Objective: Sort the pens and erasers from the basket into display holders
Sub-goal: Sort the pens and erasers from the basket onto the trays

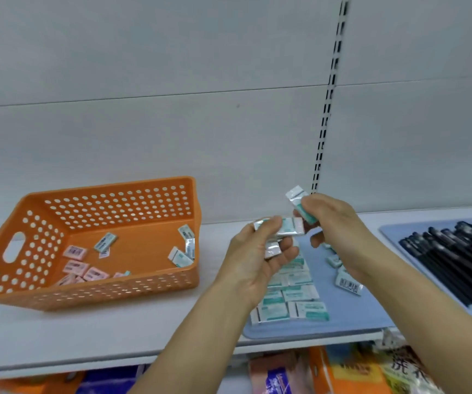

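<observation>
The shelf carries everything. The orange basket stands at its left end, tilted toward the person so the inside is easy to reach; pink erasers and green erasers remain there. To the right, a blue tray near the front edge holds green erasers in rows, and another tray at the right end holds black pens. Above the first tray, the left hand grips several erasers as a supply. The right hand pinches one eraser, probably to place it in a row.
</observation>
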{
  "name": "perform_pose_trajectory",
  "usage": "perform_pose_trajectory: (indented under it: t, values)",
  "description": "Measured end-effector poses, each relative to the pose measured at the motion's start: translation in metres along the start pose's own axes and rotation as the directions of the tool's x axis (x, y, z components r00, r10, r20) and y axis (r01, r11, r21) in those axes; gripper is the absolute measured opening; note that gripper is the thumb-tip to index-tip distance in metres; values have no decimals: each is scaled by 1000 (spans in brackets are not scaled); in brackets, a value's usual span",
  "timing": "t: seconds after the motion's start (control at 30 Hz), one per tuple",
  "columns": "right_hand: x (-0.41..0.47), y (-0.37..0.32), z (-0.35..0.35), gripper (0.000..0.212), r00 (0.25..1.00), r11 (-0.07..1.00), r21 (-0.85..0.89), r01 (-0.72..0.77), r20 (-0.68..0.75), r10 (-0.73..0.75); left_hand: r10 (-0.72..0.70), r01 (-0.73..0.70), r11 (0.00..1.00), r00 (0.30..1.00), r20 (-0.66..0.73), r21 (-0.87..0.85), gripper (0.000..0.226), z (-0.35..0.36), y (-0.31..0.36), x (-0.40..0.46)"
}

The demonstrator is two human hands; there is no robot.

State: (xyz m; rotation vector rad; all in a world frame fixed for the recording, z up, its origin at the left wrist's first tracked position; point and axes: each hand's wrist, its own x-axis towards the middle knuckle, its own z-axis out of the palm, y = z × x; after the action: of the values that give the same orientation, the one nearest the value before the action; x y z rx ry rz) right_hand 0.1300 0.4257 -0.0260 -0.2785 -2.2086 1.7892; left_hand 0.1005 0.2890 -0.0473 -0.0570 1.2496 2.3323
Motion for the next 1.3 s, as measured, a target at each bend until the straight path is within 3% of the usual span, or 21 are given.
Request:
perform_pose_trajectory:
  t: [0.07,0.13,0.2,0.27,0.33,0.47,0.57,0.73,0.77,0.83,0.87,0.9,1.03,1.17,1.3]
  values:
    - [6,11,-11,29,992,998,-37,43,-115,-47,47,-49,998,996,-73,-25,17,-3,4,5]
    - [9,26,-20,31,990,991,-116,66,-118,-80,93,-100,993,990,-108,-61,20,-6,10,8]
    - [7,42,-24,31,993,953,-281,113,-3,-118,130,-138,987,987,-91,-82,9,-5,18,10]
    - [1,58,-21,17,979,834,-515,200,145,-145,158,-164,982,985,-66,-99,3,-4,24,10]
    - [-7,72,-17,22,955,700,-654,289,248,-162,184,-189,976,981,-58,-106,4,-3,27,11]
    - [-19,86,-8,34,945,560,-760,328,268,-189,196,-201,973,979,-51,-114,12,-7,24,10]
    - [-22,86,-8,20,954,611,-736,293,188,-232,163,-169,978,985,-59,-119,23,-11,17,9]
    - [-21,90,-10,5,951,655,-701,283,117,-285,105,-106,992,994,-28,-69,17,-18,1,2]
    - [-22,85,-10,10,954,729,-626,277,87,-287,107,-108,994,994,-21,-31,17,-20,-2,1]
    - [-26,68,-10,23,979,944,-257,205,75,-192,118,-118,990,993,10,71,19,-23,-9,-3]
    - [-27,60,-9,28,984,986,-73,149,113,-140,121,-124,984,992,37,124,22,-24,-12,-5]
    - [-28,56,-8,29,982,992,-2,123,143,-122,120,-130,977,990,67,172,27,-26,-16,-7]
    - [-32,53,-3,7,990,997,-19,79,123,-76,116,-152,945,984,137,289,35,-33,-26,-15]
    - [-37,65,-14,8,998,999,-2,-52,17,52,184,-189,911,982,47,367,27,-48,-27,-22]
    - [-38,80,-15,12,989,976,-168,-138,31,145,330,-257,751,944,-9,609,29,-61,-32,-26]
